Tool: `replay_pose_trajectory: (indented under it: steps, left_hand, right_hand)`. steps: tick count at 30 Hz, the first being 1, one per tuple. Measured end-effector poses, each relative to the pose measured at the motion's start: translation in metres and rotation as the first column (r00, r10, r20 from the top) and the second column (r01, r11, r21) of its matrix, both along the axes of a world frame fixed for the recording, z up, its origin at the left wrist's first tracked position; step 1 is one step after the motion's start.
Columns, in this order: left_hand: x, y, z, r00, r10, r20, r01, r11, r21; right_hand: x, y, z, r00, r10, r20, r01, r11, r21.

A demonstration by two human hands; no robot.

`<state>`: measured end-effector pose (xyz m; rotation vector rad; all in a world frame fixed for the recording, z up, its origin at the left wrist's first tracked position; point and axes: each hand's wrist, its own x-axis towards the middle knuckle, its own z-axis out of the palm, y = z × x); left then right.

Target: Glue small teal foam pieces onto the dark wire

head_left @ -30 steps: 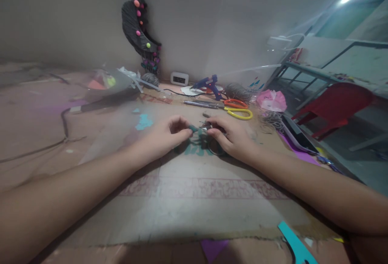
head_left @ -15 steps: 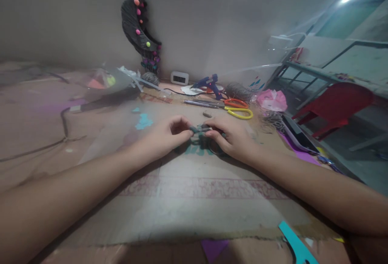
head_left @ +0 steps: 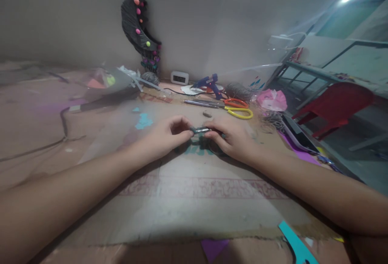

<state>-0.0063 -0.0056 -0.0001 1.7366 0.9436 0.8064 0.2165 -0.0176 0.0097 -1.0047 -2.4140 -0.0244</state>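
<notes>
Closer together now than a second ago, both hands hold the greenish piece (head_left: 199, 130) level between them. The left hand (head_left: 168, 135) has thumb and fingers pinched tight on one end, and the right hand (head_left: 232, 137) pinches the other, just above the cardboard (head_left: 197, 203). Scissors (head_left: 239, 111) lie beyond, near the glue gun (head_left: 209, 83).

Single head-worn view, facing forward and down along both forearms, left hand (head_left: 165, 135) and right hand (head_left: 232, 137) close at centre; wide lens, cardboard sheet (head_left: 194, 207) nearest below, wall (head_left: 75, 13) beyond
</notes>
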Motion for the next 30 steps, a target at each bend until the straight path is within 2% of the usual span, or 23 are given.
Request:
replay_pose_trajectory:
  steps: [15, 22, 30]
  left_hand:
    - [-0.0003, 0.0023, -0.0022, 1.0, -0.01, -0.019, 0.011, 0.999, 0.046]
    - [0.0006, 0.0014, -0.0036, 1.0, -0.001, 0.017, 0.001, 1.0, 0.013]
    - [-0.0005, 0.0037, -0.0053, 1.0, -0.012, 0.001, 0.012, 0.999, 0.034]
  right_hand:
    - [0.0005, 0.0014, -0.0011, 0.999, 0.027, -0.017, -0.026, 0.999, 0.029]
    - [0.0026, 0.0017, -0.0037, 0.991, -0.07, -0.11, 0.071, 0.997, 0.008]
    - [0.003, 0.0032, -0.0051, 0.989, -0.096, -0.115, 0.094, 0.995, -0.029]
